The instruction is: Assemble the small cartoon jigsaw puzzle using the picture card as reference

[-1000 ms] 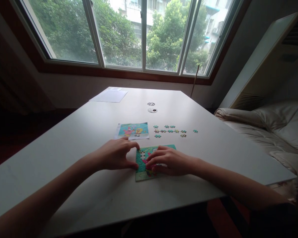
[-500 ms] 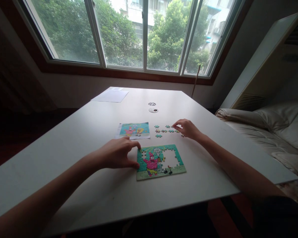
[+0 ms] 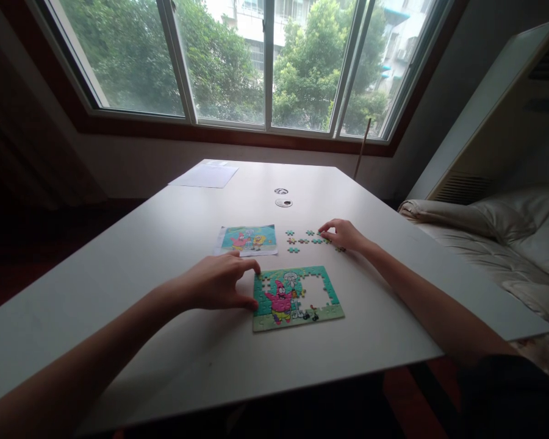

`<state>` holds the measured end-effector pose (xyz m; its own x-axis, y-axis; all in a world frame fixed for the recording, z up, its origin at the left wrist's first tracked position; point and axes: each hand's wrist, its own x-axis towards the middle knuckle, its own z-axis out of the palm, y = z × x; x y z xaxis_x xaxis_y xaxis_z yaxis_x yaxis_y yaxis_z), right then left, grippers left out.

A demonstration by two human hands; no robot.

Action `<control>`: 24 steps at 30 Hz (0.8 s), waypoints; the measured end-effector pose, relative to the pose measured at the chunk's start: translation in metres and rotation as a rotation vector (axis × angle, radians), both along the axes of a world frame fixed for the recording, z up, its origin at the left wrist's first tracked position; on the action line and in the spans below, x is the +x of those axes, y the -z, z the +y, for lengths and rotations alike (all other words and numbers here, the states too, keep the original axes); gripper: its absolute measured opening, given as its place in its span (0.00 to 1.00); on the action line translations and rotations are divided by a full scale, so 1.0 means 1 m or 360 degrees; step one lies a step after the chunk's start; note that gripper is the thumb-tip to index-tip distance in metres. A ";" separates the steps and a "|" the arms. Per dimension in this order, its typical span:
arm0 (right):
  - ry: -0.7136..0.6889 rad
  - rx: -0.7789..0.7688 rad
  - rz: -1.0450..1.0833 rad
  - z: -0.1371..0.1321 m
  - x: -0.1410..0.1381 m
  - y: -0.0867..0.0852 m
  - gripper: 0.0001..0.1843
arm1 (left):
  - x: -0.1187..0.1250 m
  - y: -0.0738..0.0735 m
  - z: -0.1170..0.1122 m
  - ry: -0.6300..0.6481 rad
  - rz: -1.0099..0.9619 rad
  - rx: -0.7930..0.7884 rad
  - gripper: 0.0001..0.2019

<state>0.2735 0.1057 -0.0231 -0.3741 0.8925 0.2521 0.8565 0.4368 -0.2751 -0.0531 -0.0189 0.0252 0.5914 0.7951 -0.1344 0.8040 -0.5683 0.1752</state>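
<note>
A partly assembled cartoon jigsaw puzzle [image 3: 297, 297] lies on the white table [image 3: 174, 244], with a blank gap in its right half. My left hand [image 3: 217, 282] rests at the puzzle's left edge, thumb and fingers curved against it. My right hand [image 3: 344, 235] reaches to the scattered loose puzzle pieces [image 3: 302, 240] behind the puzzle, its fingertips pinched together on one of them. A small reference picture [image 3: 249, 238] lies left of the loose pieces.
A sheet of paper [image 3: 205, 175] lies at the table's far left. Two round cable grommets [image 3: 282, 197] sit in the tabletop's middle. A cushioned sofa [image 3: 498, 231] stands close to the right. Windows span the far wall.
My right hand left the puzzle, reached back to the loose pieces, and has now closed its fingertips on one. My left hand stayed at the puzzle's left edge.
</note>
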 end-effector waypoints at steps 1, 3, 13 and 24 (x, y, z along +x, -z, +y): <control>0.0011 -0.0008 0.0006 0.000 0.000 -0.001 0.10 | 0.000 0.000 0.000 0.0002 -0.0010 0.0004 0.27; 0.0032 -0.0029 0.0022 -0.002 -0.001 -0.003 0.09 | -0.001 0.001 0.000 0.0002 -0.0025 0.0012 0.27; 0.0053 -0.0007 0.0251 -0.014 -0.007 -0.013 0.09 | -0.003 0.000 0.002 0.0009 -0.0107 -0.0020 0.25; -0.0553 -0.0970 0.1339 -0.091 -0.080 -0.026 0.11 | 0.020 0.022 0.003 -0.0139 -0.1032 -0.0238 0.16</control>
